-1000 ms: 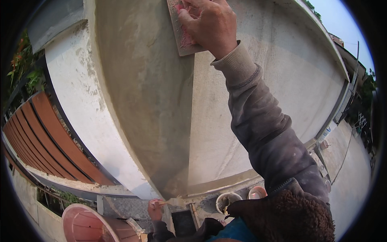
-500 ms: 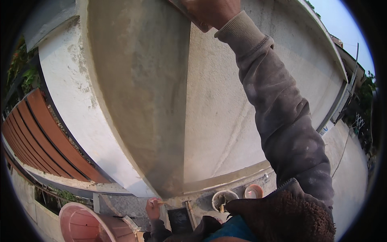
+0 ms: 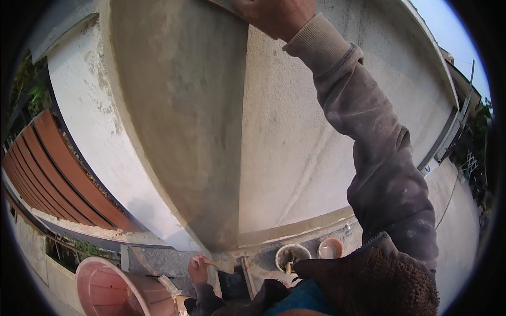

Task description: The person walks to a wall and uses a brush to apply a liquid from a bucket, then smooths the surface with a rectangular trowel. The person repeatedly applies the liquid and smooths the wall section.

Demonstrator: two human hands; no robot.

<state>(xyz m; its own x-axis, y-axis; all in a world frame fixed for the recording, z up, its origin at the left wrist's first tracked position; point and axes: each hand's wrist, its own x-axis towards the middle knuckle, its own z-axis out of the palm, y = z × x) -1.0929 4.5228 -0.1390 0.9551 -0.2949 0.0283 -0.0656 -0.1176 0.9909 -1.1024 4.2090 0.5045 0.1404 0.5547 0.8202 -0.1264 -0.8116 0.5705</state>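
Note:
At the upper edge, my right hand (image 3: 271, 16) grips a flat plastering float (image 3: 224, 6), mostly out of frame, against the wall's darker, damp-looking plaster band (image 3: 174, 121); my fingertips are cut off. The band lies between a white pillar edge (image 3: 89, 105) and a lighter rough wall (image 3: 295, 131). Low down, my left hand (image 3: 198, 267) is closed on the handle of a broad, pale-ended tool (image 3: 224, 266), which looks like a scraper or brush.
A large pink tub (image 3: 99, 288) stands at lower left. A bucket (image 3: 282, 250) with a handled tool and a small orange bucket (image 3: 342, 247) stand along the wall's foot. An orange slatted fence (image 3: 63, 174) is at left, concrete ground (image 3: 458, 210) at right.
My right hand with the float has moved up and slightly right until the float mostly left the view. My left hand stays low, holding its tool.

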